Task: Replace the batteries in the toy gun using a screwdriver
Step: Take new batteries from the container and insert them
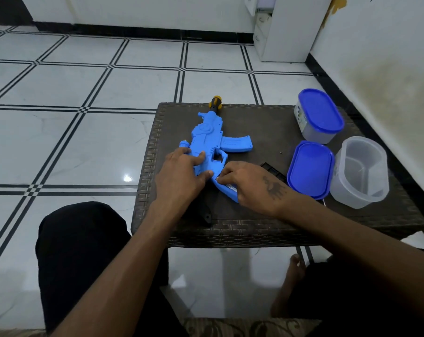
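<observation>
The blue plastic toy gun [211, 147] lies flat on the dark woven table [262, 122], muzzle toward twelve o'clock. The left hand [181, 173] presses its body with relaxed fingers; the right hand [250, 183] pinches something at the grip, probably a battery. It could slip out if the gun shifts. One yellow-and-black screwdriver [215, 103] lies at twelve, and two clear tubs and two blue lids sit at three.

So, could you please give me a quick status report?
Left hand pressing toy gun flat. Right hand fingers at its grip. Screwdriver untouched behind the muzzle.
</observation>
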Motion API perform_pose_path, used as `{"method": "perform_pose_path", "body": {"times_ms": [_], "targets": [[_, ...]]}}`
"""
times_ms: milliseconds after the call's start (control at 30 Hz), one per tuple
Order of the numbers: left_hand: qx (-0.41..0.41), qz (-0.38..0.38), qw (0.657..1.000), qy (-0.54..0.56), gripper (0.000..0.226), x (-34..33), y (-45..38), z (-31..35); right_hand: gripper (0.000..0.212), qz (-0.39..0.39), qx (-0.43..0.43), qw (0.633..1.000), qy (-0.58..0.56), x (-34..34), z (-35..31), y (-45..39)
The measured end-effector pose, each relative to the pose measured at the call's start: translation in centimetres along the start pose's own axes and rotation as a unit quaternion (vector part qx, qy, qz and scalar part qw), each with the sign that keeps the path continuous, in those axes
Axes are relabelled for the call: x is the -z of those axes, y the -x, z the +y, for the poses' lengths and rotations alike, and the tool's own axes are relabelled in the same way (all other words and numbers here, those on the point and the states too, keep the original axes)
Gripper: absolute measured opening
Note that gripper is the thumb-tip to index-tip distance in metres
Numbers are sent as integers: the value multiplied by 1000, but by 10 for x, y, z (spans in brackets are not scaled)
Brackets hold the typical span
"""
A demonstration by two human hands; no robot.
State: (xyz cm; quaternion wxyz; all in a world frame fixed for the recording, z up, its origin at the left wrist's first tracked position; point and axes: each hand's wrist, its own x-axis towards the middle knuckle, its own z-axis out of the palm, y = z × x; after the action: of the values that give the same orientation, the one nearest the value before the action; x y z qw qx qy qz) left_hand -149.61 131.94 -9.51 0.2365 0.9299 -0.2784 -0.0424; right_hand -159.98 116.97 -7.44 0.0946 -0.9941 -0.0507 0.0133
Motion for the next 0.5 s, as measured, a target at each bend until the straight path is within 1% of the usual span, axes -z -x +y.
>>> {"method": "perform_pose_path", "body": {"times_ms": [100, 167, 267, 367, 400, 433, 500], "targets": [[1, 1, 1000, -3, 55, 0, 0, 1, 35, 9, -4, 1000, -15, 3, 2, -2], [3, -2, 1000, -4, 55, 0, 0, 1, 30, 3, -1, 1000, 3, 2, 3, -5], [2, -3, 1000, -3, 55, 1, 0, 1, 27, -7, 14, 1000, 25, -1, 5, -6], [8, -9, 1000, -3, 55, 0, -1, 1, 30, -33, 22, 999, -1, 7, 8, 0], [10, -13, 1000, -4, 55, 1, -1, 1, 30, -25, 18, 999, -10, 11, 8, 2], [10, -16, 1000, -6, 55, 2, -1, 3, 30, 1, 8, 1000, -23, 16, 8, 6], [7, -15, 1000, -9, 55, 3, -1, 6, 30, 81, -23, 994, -64, 29, 10, 16]]}}
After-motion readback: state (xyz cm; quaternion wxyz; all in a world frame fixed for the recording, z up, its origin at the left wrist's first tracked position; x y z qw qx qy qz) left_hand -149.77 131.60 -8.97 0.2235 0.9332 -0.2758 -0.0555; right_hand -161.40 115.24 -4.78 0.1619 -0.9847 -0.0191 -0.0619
